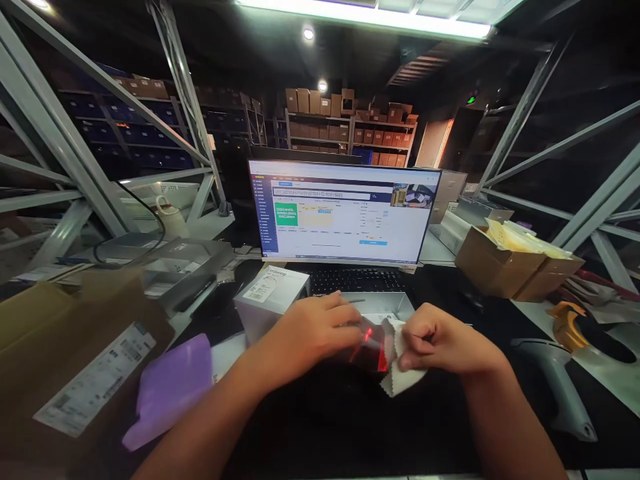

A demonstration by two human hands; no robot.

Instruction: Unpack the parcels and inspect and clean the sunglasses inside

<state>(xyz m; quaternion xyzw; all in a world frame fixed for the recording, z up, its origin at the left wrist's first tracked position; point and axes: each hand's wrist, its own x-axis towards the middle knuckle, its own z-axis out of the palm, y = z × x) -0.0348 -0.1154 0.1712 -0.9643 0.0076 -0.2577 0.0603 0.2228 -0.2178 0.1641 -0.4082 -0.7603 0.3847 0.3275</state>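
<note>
The right hand (433,340) was closed, thumb against bent fingers, gripping a white sheet (406,373) with a zigzag edge; the left hand (313,327) was bent over a dark glossy piece (369,350), its fingers reaching onto it, though I could not tell whether they gripped it; this piece lay between the hands, close beside the white sheet, with bright red light on its surface.

The monitor (340,213) behind showed a page with a search bar, where the letters "PN" could be made out among Chinese characters; its green panel bore white characters too blurred to read; the white box (273,293) left of the hands carried a printed label and a brand word too small to read surely; the cardboard box (75,360) at far left had a large white label with barcodes, its print blurred.

The black mat (360,427) spread between the forearms to a pale edge at the bottom; an open grey box (387,305) stood just beyond the hands, before the keyboard (360,281); the purple piece (175,387) lay near the left forearm; the barcode scanner (557,383) lay to the right of the right forearm, near the orange tape dispenser (569,327).
</note>
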